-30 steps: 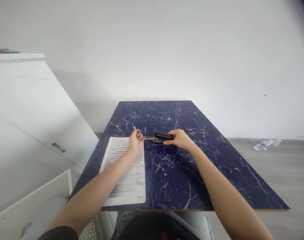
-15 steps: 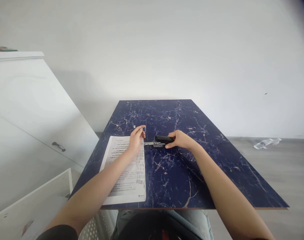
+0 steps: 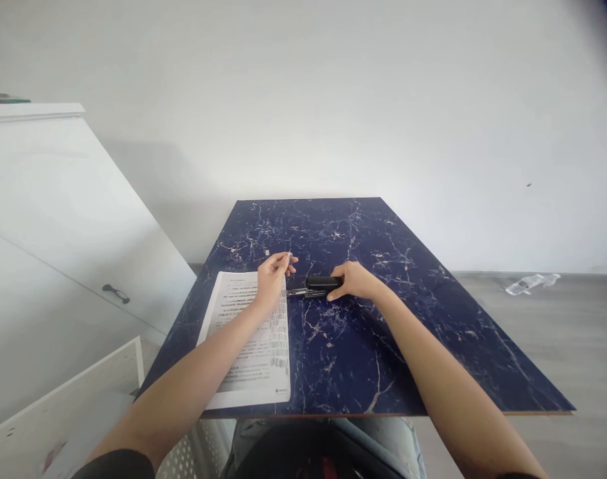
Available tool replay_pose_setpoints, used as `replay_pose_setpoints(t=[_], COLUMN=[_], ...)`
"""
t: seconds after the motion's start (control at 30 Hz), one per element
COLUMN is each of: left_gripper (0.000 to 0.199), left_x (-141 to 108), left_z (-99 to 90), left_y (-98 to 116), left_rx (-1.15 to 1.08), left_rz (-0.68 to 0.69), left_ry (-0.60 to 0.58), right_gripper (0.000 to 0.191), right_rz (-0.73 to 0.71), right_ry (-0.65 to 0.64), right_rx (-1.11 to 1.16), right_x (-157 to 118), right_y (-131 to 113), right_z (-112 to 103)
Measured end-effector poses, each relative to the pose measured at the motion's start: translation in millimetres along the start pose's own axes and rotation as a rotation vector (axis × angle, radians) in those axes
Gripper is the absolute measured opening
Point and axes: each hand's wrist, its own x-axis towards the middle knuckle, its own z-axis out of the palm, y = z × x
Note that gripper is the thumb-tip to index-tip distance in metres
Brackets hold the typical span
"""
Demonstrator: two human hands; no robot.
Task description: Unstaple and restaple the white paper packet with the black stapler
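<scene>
A black stapler (image 3: 323, 282) lies on the table with its metal staple tray (image 3: 297, 291) sticking out to the left. My right hand (image 3: 353, 279) is closed round the stapler's right end. Just left of the tray, my left hand (image 3: 274, 271) is pinched with a small silvery strip (image 3: 290, 255) at the fingertips; its exact kind is too small to make out. Beneath my left wrist and forearm lies a printed paper stack (image 3: 253, 386), its right edge close to the tray's tip.
The dark blue marble-patterned table (image 3: 343, 359) bears a tiny pale piece (image 3: 267, 253) beyond my left hand. A white cabinet (image 3: 58, 199) with a dark handle stands at the left. Clear plastic (image 3: 527, 285) lies on the floor at the right.
My left fingers have shifted slightly right, over the tray's tip, and the silvery strip shows more plainly between them. The stapler's top has turned a little under my right hand.
</scene>
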Motion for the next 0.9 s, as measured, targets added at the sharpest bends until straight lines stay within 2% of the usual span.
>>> replay_pose_setpoints(t=[0.1,0.2,0.27,0.4,0.5,0.63,0.73,0.8,0.9], left_gripper=[0.017,0.018,0.021,0.028,0.031,0.033,0.031,0.029,0.029], left_x=[-8,-20,-27,-34,-33,-32,-33,-32,-29], left_z=[4.4,10.5,14.0,15.8,13.4,11.4,11.3,10.9,9.3], left_y=[10,19,22,22,19,18,19,19,19], left_rx=[0.062,0.112,0.156,0.247,0.349,0.403,0.389,0.384,0.425], left_rz=[0.023,0.0,0.005,0.077,0.152,0.161,0.139,0.168,0.235], left_ry=[-0.018,-0.06,-0.117,-0.228,-0.297,-0.335,-0.359,-0.308,-0.149], right_gripper=[0.047,0.062,0.056,0.034,0.02,0.013,0.011,0.013,0.021], right_rz=[-0.112,-0.281,-0.399,-0.675,-0.802,-0.821,-0.777,-0.674,-0.375], right_ry=[0.021,0.258,0.389,0.322,0.345,0.372,0.382,0.505,0.823], right_rx=[0.055,0.156,0.226,0.283,0.262,0.238,0.249,0.25,0.176], right_x=[-5,-13,-17,-17,-14,-15,-18,-16,-7], right_y=[1,-5,-14,-32,-38,-43,-43,-32,9], right_z=[-7,-15,-15,-2,9,12,8,1,-12])
